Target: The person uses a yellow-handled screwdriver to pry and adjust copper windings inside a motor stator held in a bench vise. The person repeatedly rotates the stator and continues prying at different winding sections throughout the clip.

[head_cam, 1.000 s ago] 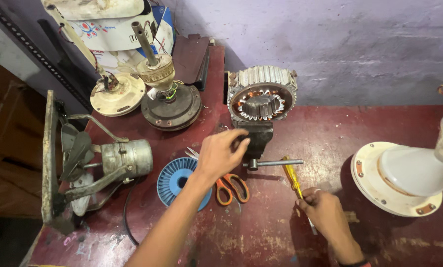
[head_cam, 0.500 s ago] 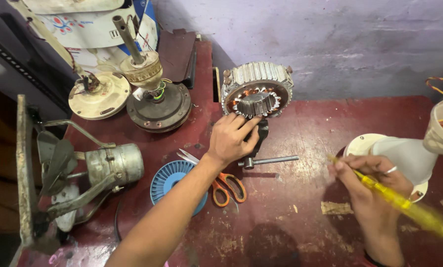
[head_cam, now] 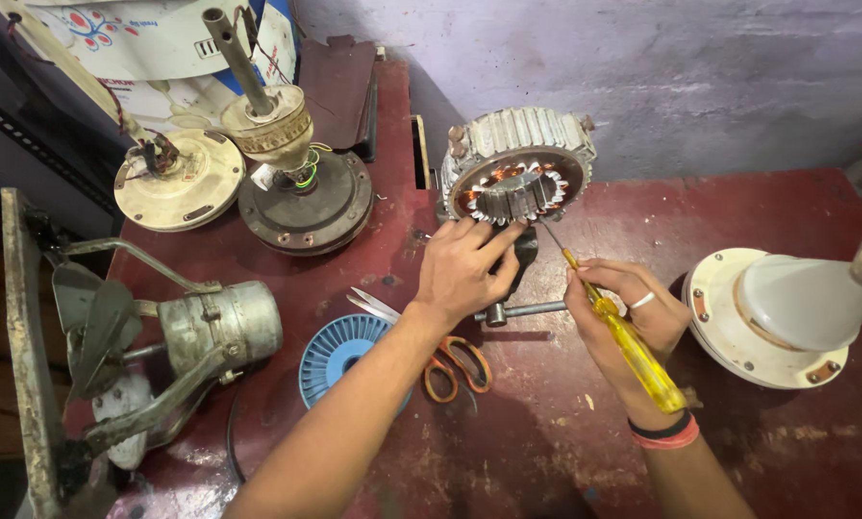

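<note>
Right hand (head_cam: 633, 317) grips one yellow screwdriver (head_cam: 623, 336) — left hand (head_cam: 464, 269), fingers spread, steadies one motor stator (head_cam: 517, 163).

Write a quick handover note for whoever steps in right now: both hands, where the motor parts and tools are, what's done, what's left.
Left hand: fingers resting on the lower edge of the stator, which stands clamped in a small vise on the red table.
Right hand: gripping the yellow screwdriver, tip pointed up at the stator's copper windings.
Nearby: orange scissors and a blue fan disc beside the left forearm.
Done: stator is out of its housing, screwdriver in hand.
Left: apparently the work on the windings; I can't tell how far it has got.
</note>
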